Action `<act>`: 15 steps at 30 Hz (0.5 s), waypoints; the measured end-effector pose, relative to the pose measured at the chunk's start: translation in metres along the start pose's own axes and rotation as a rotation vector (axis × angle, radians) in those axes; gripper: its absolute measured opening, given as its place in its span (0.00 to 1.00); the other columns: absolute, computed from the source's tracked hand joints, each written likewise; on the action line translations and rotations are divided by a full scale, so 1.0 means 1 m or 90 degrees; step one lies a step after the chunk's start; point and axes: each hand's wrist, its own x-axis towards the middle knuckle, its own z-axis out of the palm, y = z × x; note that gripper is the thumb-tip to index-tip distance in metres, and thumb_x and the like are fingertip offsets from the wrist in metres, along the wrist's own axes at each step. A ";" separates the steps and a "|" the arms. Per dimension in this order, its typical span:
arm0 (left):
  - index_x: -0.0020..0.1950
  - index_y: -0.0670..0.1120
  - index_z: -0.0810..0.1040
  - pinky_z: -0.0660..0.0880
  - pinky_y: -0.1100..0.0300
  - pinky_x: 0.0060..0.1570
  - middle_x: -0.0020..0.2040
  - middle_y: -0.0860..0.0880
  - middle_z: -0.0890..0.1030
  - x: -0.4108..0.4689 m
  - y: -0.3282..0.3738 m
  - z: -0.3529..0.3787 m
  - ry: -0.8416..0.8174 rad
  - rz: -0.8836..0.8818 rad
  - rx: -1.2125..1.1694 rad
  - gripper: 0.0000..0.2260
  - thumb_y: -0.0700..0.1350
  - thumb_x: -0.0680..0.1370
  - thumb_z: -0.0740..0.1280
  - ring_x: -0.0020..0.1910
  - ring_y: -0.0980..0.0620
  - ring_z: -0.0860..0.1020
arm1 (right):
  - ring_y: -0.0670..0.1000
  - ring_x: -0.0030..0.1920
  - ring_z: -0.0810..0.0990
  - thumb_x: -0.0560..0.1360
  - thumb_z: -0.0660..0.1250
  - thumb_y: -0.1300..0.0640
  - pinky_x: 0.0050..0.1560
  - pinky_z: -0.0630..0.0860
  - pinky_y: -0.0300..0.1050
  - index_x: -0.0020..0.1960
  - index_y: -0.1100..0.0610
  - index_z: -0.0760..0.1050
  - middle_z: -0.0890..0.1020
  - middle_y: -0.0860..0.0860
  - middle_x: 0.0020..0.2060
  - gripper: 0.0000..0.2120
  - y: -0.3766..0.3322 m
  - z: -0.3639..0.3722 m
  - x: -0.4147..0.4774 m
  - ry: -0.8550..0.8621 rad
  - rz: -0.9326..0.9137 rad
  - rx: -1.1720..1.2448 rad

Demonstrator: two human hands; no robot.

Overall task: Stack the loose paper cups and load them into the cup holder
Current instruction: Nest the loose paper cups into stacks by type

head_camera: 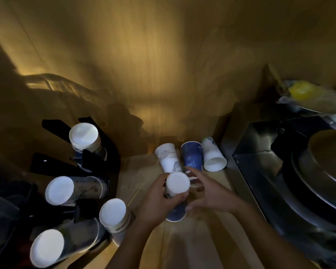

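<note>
1. Left hand [155,200] fingers [179,198] are wrapped around an upside-down cup stack [176,195], white base up, blue rim down, held at lower centre of the frame.
2. Right hand [209,193] fingers [193,171] are spread apart, placed just beside the stack on its right; contact cannot be told.
3. Three loose cups are seen lying on the tabletop [182,245] just above the hands: white printed cup [168,157], blue cup [192,155], white cup [213,157], side by side.
4. Black cup holder [103,152] is placed at left of the frame, loaded with four inverted cup stacks.
5. Dark stacked dishes [318,171] are seen at right.
</note>
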 end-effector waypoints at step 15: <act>0.53 0.63 0.67 0.71 0.77 0.46 0.53 0.67 0.73 -0.017 -0.028 0.015 0.219 -0.064 0.031 0.22 0.46 0.68 0.74 0.54 0.74 0.71 | 0.53 0.58 0.79 0.63 0.74 0.61 0.52 0.77 0.47 0.60 0.47 0.75 0.80 0.56 0.58 0.27 0.083 -0.036 0.061 0.053 -0.237 -0.934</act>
